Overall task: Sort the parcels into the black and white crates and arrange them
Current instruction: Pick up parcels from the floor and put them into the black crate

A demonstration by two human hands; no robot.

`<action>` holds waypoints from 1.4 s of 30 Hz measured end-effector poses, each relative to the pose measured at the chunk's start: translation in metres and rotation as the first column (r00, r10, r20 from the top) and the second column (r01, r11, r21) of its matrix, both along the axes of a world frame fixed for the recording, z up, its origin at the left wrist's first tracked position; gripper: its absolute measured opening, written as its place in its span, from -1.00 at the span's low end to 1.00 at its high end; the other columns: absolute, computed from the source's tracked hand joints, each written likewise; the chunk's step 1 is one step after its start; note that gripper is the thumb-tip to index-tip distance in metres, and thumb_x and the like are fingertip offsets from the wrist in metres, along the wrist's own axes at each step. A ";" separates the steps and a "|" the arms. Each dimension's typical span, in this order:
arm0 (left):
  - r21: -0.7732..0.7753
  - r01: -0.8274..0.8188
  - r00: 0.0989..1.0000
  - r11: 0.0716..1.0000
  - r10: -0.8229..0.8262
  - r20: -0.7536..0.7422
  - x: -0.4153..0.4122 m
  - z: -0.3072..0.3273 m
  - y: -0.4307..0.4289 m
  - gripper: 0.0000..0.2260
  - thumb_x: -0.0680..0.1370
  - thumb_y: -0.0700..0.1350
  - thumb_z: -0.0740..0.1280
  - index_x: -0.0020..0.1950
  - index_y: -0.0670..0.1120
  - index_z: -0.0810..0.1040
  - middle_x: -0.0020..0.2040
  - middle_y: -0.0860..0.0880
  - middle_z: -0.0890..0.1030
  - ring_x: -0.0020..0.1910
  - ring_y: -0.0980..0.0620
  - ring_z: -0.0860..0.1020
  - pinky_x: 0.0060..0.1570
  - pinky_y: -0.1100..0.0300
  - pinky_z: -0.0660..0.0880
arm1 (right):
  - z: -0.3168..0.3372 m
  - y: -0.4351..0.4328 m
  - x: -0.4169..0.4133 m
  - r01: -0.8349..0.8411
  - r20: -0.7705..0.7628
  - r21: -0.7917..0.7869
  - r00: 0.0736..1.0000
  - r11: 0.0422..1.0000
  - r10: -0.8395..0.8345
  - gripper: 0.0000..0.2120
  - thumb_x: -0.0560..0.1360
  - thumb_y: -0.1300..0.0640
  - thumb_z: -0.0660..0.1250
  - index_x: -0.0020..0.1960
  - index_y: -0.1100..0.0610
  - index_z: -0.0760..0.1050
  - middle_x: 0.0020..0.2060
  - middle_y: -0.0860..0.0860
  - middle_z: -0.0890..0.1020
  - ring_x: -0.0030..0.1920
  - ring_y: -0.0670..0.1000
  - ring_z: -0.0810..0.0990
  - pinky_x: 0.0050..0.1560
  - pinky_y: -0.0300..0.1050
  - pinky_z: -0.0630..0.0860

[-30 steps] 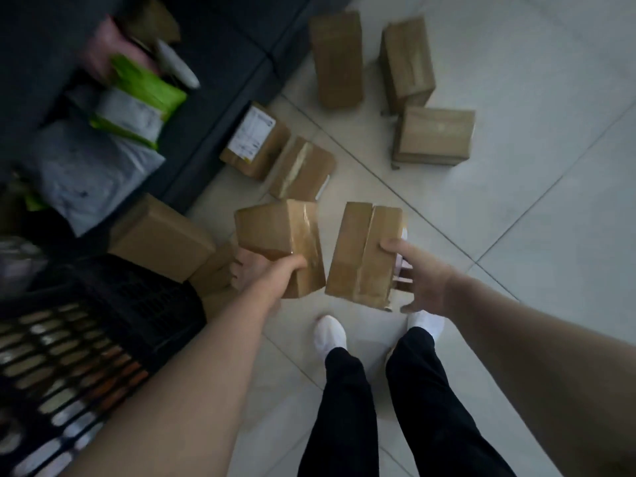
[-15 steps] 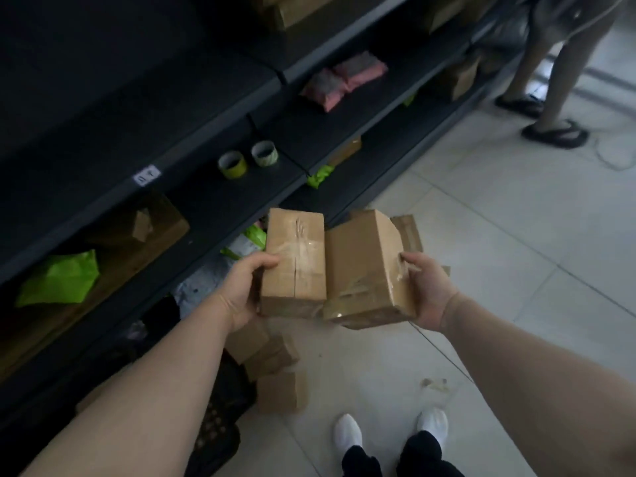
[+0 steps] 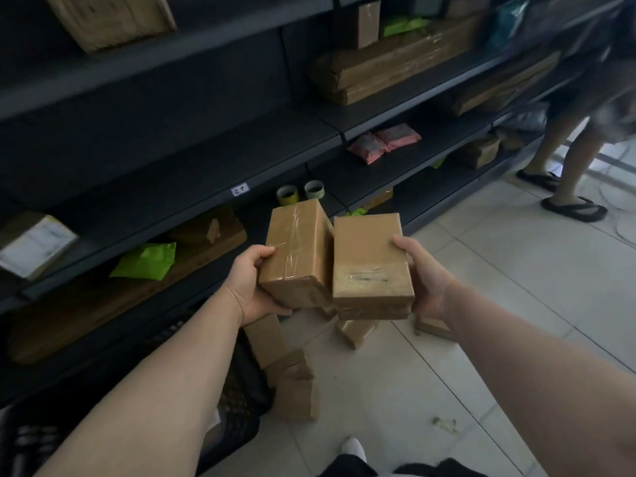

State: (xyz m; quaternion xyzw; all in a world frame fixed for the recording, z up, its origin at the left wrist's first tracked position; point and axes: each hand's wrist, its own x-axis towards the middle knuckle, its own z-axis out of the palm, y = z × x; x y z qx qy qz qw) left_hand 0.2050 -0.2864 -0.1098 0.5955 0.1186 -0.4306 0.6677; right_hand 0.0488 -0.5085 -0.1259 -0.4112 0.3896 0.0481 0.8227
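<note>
Beyond our fingers we face dark metal shelving (image 3: 192, 146) that runs in long tiers from the left edge to the upper right. The light is dim — the shelf boards read almost black. A small white label (image 3: 240, 189) sits on one shelf lip, up and left of our fingers. Below and to the right of them spreads a pale tiled floor (image 3: 499, 270) with thin grout lines, brighter toward the far right.

The scene is viewed from head height, forward and down, close over both forearms, toward dark shelving (image 3: 213, 173) on the left and tiled floor (image 3: 499, 304) on the right
</note>
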 end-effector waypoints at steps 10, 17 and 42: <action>-0.106 -0.280 0.952 0.954 0.290 0.096 -0.073 0.016 0.020 -0.72 0.68 0.01 0.14 0.25 -0.01 0.58 0.17 -0.20 0.64 0.08 -0.19 0.60 -0.06 -0.08 0.59 | 0.000 0.022 -0.044 0.056 0.189 0.365 0.973 0.929 -0.133 -0.42 0.38 -0.29 0.34 0.23 0.08 0.58 0.09 0.16 0.66 0.20 0.18 0.56 0.37 0.22 0.29; -0.196 -0.212 0.977 0.957 0.203 -0.062 -0.110 0.025 0.062 -0.37 0.48 0.44 0.17 0.27 0.00 0.61 0.18 -0.23 0.65 0.23 -0.32 0.54 0.20 -0.43 0.38 | 0.009 0.048 -0.046 -0.107 0.236 0.333 0.971 0.937 0.028 -0.42 0.39 -0.31 0.27 0.24 0.04 0.59 0.21 0.17 0.54 0.22 0.23 0.45 0.37 0.24 0.25; 0.668 -0.318 0.868 0.673 -0.077 0.491 -0.063 -0.032 0.332 -0.02 0.29 -0.43 0.49 0.54 0.05 0.08 0.40 -0.07 0.31 0.38 -0.14 0.36 0.33 -0.10 0.44 | -0.030 0.295 0.050 -0.426 -0.034 -0.318 0.898 0.847 0.439 -0.13 0.34 0.48 0.44 0.49 0.06 0.11 0.28 0.12 0.45 0.09 0.10 0.50 -0.24 -0.03 0.50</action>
